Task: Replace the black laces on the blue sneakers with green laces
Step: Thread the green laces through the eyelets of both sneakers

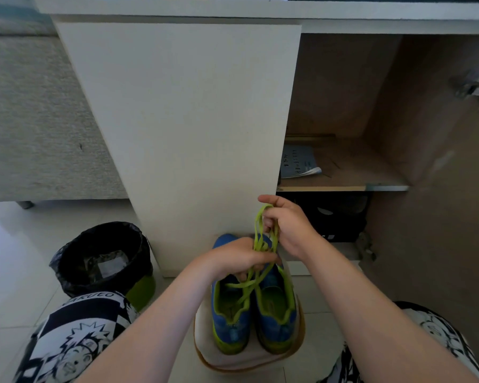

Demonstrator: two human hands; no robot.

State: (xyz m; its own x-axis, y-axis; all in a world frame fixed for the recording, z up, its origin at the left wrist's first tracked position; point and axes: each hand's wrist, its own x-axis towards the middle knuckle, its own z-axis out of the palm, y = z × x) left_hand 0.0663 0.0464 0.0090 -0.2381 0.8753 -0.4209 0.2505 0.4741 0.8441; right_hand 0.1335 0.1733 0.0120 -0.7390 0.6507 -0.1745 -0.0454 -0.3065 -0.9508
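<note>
Low in the middle of the frame, the right hand (286,226) is curled into a loose fist around a loop of flat lime-green shoelace (257,252), lifting it up and a little to the right. Just below and left of it, the left hand (241,258) has its fingers closed over the same green strands where they bunch together. From that hand the lace runs down and crosses over the openings of the shoes.

Under both hands stands a pair of blue sneakers with lime-green lining and soles (253,308), side by side and touching, heels toward the bottom of the frame and toes pointing up toward the cabinet. The lace strands trail mostly into the left shoe of the two; whether they are threaded through eyelets cannot be told. The pair rests on a round pale cushion with a tan rim (300,338) on the light tiled floor (9,261).

At lower left, a round bin lined with a black plastic bag (103,258) stands near a knee in black-and-white cartoon-print fabric (75,333). Behind the shoes rises a white cabinet door (183,120); to its right an open brown shelf (343,172) holds a pale blue booklet (297,161).
</note>
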